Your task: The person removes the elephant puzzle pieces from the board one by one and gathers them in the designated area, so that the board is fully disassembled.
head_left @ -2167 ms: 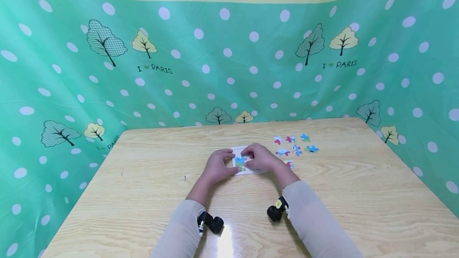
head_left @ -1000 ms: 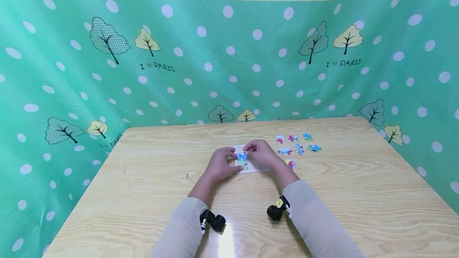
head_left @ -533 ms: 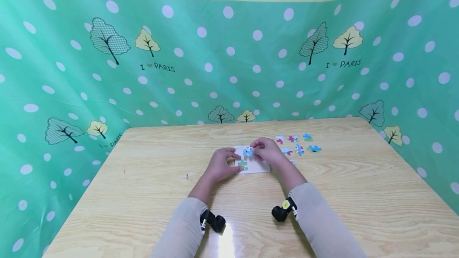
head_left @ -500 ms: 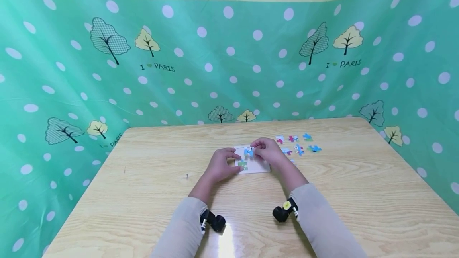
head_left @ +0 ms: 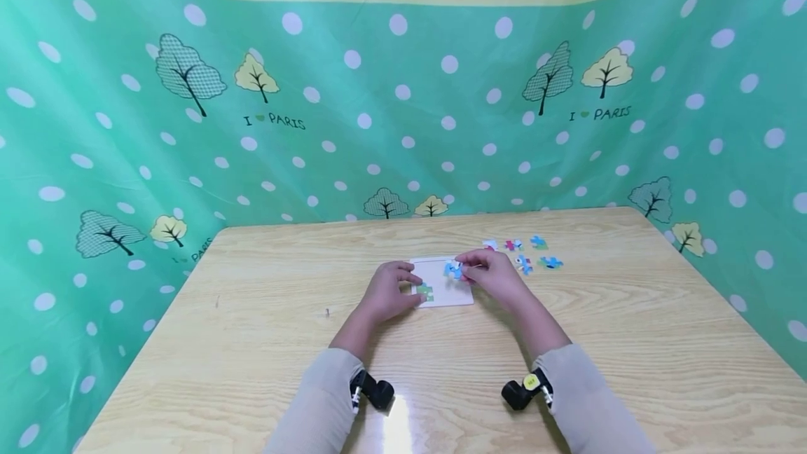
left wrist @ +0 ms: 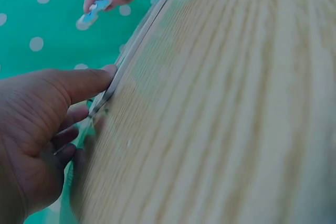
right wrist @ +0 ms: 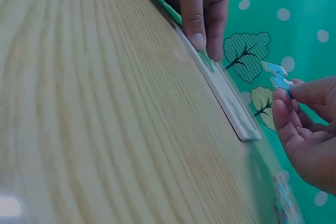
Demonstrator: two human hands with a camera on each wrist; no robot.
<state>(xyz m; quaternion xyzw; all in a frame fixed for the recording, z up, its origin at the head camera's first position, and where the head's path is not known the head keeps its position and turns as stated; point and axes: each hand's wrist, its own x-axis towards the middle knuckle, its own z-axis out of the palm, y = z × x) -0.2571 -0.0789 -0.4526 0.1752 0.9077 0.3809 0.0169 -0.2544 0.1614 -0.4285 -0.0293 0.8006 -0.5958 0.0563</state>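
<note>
A white puzzle board (head_left: 450, 294) lies on the table, with a green puzzle piece (head_left: 425, 292) at its near left corner. Thumb and fingers of my left hand (head_left: 383, 294) hold the board by its left end; the left wrist view shows that thumb (left wrist: 100, 80) on the board's edge. Above the board's far right part, my right hand (head_left: 498, 277) pinches a blue and white puzzle piece (head_left: 452, 270). In the right wrist view this piece (right wrist: 278, 75) is raised clear of the board, tilted between thumb and fingertips.
Several loose puzzle pieces lie on the wooden table (head_left: 284, 286) right of the board, among them a blue one (head_left: 550, 263) and a red one (head_left: 513, 245); my right hand hides some. A tiny dark speck (head_left: 327, 312) lies to the left. A green dotted cloth (head_left: 403, 125) stands behind.
My right hand has lifted the blue piece from beside the green one and carried it rightward over the board. My left hand has stayed at the board's left end.
</note>
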